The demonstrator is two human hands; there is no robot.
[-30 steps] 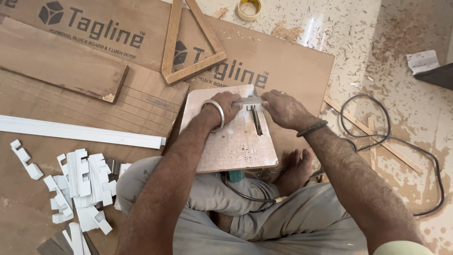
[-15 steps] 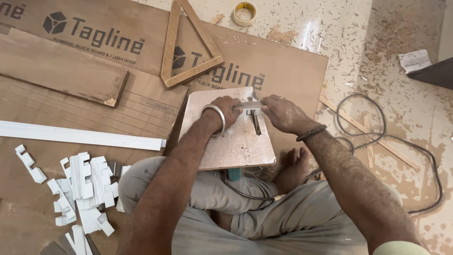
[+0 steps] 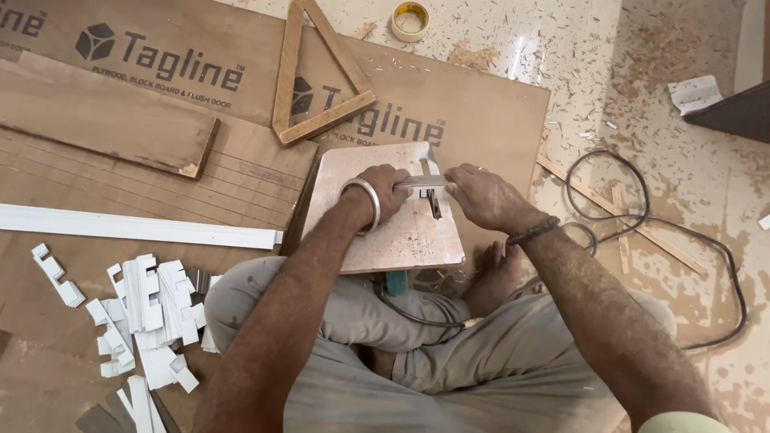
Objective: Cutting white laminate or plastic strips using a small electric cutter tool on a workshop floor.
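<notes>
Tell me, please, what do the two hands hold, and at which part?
Both hands hold one short pale strip over the small board: the left hand grips its left end, the right hand its right end.

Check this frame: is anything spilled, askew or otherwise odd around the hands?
Sawdust and wood chips lie scattered across the pale floor, and a black cable loops loosely through them beside the right hand. White offcuts sit in a loose heap by the person's knee. Both hands, left included, hold a thin pale strip level; nothing looks broken.
</notes>
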